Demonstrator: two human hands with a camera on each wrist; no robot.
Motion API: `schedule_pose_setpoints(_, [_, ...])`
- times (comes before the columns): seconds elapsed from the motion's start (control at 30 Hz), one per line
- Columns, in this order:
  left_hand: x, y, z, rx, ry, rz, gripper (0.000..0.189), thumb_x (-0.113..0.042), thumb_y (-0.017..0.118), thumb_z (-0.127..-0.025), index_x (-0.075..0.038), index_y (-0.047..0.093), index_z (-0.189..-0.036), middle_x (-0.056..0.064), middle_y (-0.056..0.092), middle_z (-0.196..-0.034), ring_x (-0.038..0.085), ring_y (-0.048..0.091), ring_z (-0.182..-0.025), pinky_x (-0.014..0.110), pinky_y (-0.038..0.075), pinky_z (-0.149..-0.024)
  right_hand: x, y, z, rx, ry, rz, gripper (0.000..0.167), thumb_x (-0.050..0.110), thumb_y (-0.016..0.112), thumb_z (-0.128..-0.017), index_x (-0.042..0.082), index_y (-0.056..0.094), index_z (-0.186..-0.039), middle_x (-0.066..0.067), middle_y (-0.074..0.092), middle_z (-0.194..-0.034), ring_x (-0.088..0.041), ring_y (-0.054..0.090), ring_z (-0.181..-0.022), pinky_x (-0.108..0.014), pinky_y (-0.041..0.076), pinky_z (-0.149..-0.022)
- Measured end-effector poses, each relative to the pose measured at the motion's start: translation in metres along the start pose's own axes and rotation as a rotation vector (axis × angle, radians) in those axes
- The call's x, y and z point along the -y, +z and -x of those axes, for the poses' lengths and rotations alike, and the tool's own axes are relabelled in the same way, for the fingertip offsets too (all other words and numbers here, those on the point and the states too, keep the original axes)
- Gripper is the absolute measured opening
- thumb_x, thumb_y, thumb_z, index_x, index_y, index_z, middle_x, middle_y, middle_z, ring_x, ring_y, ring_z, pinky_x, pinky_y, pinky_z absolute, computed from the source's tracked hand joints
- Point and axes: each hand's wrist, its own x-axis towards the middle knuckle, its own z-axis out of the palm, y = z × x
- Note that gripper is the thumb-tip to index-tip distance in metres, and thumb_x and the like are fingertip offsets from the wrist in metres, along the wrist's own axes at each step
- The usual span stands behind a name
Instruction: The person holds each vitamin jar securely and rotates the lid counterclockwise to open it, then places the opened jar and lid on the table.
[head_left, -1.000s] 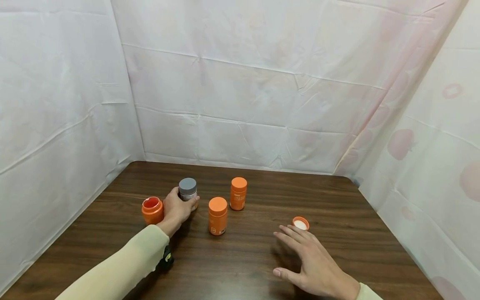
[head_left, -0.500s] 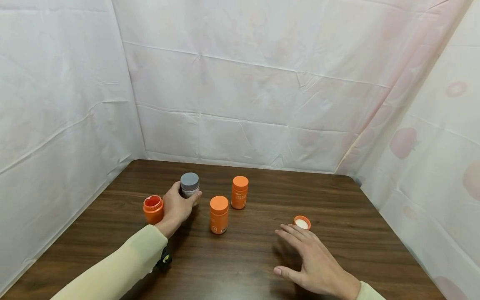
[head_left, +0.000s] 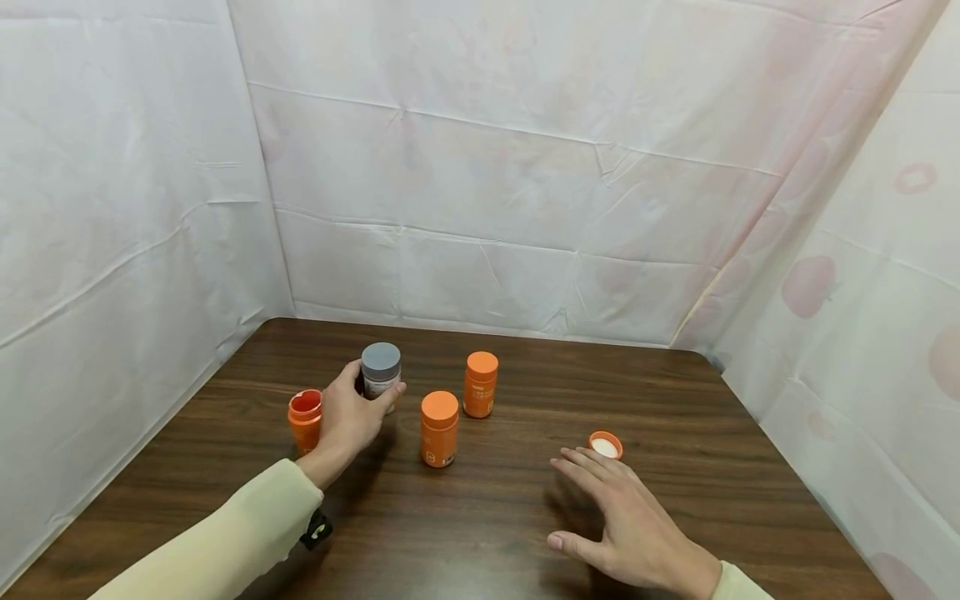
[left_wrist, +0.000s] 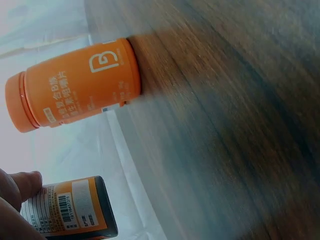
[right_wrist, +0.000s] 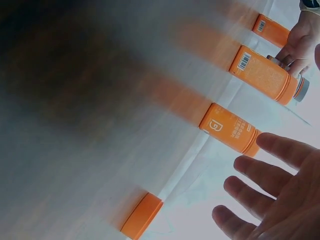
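My left hand [head_left: 347, 421] grips a bottle with a grey lid [head_left: 381, 360], thumb on its right side. In the left wrist view this bottle's barcode label [left_wrist: 65, 207] and dark base show, with the fingers around its upper part. Close to the left of this hand is an orange bottle without a cap [head_left: 303, 423], partly covered by the hand. My right hand [head_left: 633, 525] hovers with fingers spread and holds nothing. Just beyond its fingertips lies an orange cap [head_left: 606, 445], white inside facing up.
Two capped orange bottles stand upright mid-table: a nearer bottle [head_left: 439, 433] and a farther bottle [head_left: 480, 387]. White sheeting [head_left: 480, 275] hangs behind the brown wooden table [head_left: 480, 517] and along both sides.
My left hand and the grey-lidded bottle have shifted slightly up and to the right in the head view. The hand now covers more of the uncapped bottle. My right hand stays put.
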Motion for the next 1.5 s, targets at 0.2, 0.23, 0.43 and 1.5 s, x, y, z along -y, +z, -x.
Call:
schedule_pose_setpoints(0.2, [-0.003, -0.006, 0.009, 0.000, 0.049, 0.010, 0.061, -0.029, 0.084, -0.088, -0.003, 0.056, -0.135, 0.019, 0.066, -0.128, 0.036, 0.064, -0.116, 0.054, 0.051, -0.098, -0.001, 0.001, 0.000, 0.009, 0.014, -0.015, 0.081, 0.058, 0.082, -0.080, 0.029, 0.052, -0.149, 0.009, 0.050, -0.152, -0.020, 0.048, -0.139, -0.055, 0.039, -0.106])
schedule_pose_setpoints(0.23, [-0.004, -0.007, 0.011, -0.001, 0.055, 0.011, 0.060, -0.030, 0.084, -0.088, -0.004, 0.057, -0.135, 0.018, 0.066, -0.127, 0.036, 0.065, -0.116, 0.053, 0.052, -0.097, -0.002, 0.001, 0.000, 0.011, 0.016, -0.017, 0.081, 0.058, 0.083, -0.079, 0.029, 0.052, -0.149, 0.009, 0.050, -0.152, -0.020, 0.048, -0.140, -0.054, 0.039, -0.106])
schedule_pose_setpoints(0.43, [-0.008, -0.012, 0.019, -0.020, 0.089, 0.002, 0.059, -0.031, 0.085, -0.086, -0.006, 0.060, -0.133, 0.015, 0.069, -0.123, 0.033, 0.067, -0.111, 0.051, 0.055, -0.092, -0.002, 0.000, 0.000, 0.008, 0.016, -0.017, 0.082, 0.057, 0.084, -0.079, 0.029, 0.052, -0.149, 0.009, 0.049, -0.152, -0.019, 0.047, -0.140, -0.053, 0.038, -0.107])
schedule_pose_setpoints(1.5, [-0.028, -0.020, 0.056, -0.032, 0.296, 0.069, 0.054, -0.028, 0.095, -0.074, -0.011, 0.070, -0.119, 0.003, 0.074, -0.105, 0.016, 0.070, -0.091, 0.030, 0.058, -0.073, 0.002, -0.005, 0.001, -0.015, 0.012, -0.039, 0.078, 0.056, 0.081, -0.082, 0.029, 0.051, -0.149, 0.008, 0.051, -0.150, -0.021, 0.050, -0.137, -0.055, 0.040, -0.105])
